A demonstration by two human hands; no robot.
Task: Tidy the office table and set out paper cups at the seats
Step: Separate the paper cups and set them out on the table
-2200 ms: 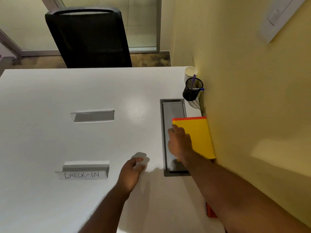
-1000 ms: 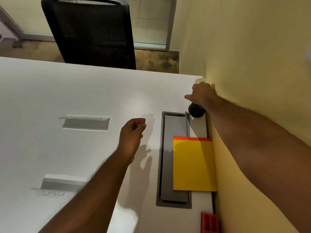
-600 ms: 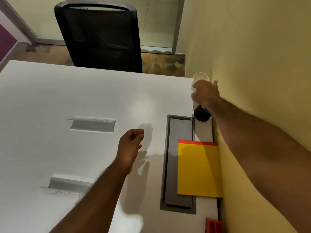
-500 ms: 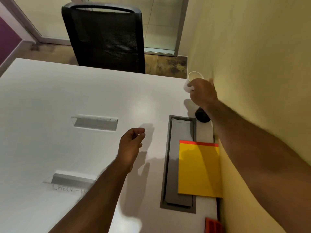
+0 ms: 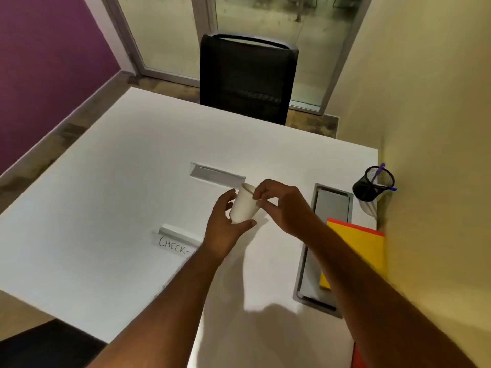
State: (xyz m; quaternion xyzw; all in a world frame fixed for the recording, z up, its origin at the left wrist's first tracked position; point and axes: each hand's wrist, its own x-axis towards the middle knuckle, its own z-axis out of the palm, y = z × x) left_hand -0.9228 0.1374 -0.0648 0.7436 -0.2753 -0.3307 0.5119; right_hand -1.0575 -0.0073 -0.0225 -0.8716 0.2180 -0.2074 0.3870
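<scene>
A white paper cup is held tilted above the middle of the white table. My left hand cups it from below, thumb and fingers curled round its lower part. My right hand pinches the cup's rim with thumb and fingertips. Whether it is one cup or a stack, I cannot tell.
A black mesh pen holder with purple pens stands by the yellow wall. A yellow folder lies beside the grey cable tray. Two clear name stands, one marked CHECK-IN and another, sit mid-table. A black chair faces the far edge.
My right hand lifted the cup from the far right corner by the pen holder and brought it to the table's middle. My left hand rose and took hold of the cup's lower part.
</scene>
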